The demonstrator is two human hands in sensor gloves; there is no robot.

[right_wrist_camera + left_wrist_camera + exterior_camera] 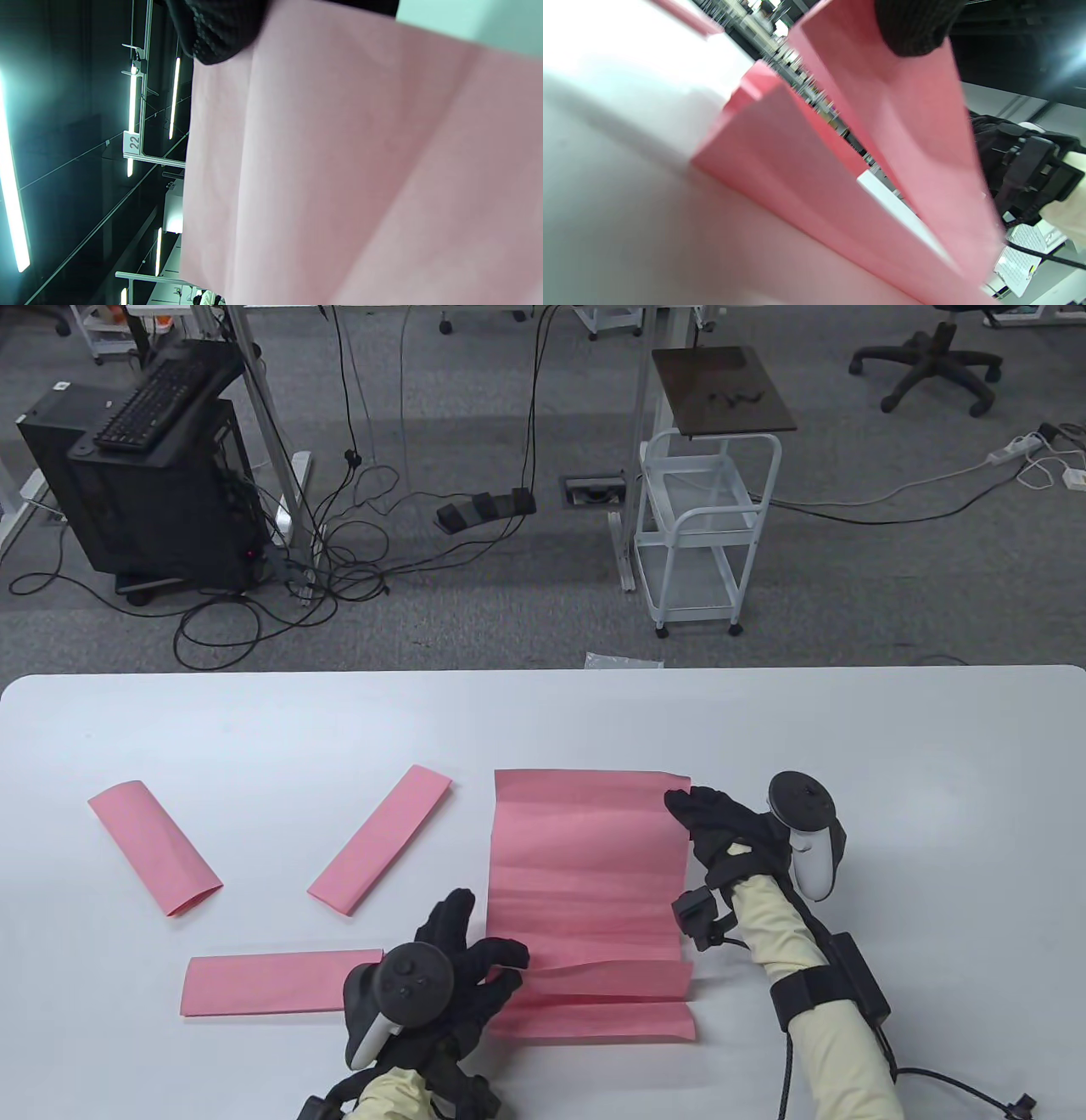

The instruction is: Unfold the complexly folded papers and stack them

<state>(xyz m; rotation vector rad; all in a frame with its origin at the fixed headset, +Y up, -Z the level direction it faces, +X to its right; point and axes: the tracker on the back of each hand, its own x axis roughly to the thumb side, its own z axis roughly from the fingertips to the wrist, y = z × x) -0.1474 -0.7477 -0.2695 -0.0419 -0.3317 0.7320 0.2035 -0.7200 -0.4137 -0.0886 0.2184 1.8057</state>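
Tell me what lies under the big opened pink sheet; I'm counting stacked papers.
Only the white table shows around the pink sheet. Its near folds still overlap, and the sheet hides whatever is beneath, so another paper under it cannot be ruled out.

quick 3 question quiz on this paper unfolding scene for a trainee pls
1. How many pink papers on the table are folded strips that neither hand touches?
2. True or false: the right hand holds the far right corner of the open sheet.
3. Which part of the open sheet is not yet flat? A: the far edge. B: the near end by the left hand. C: the middle.

Key
1. Three: the left strip, the middle strip and the near strip.
2. True.
3. B: pleats there stand up, as the left wrist view shows.
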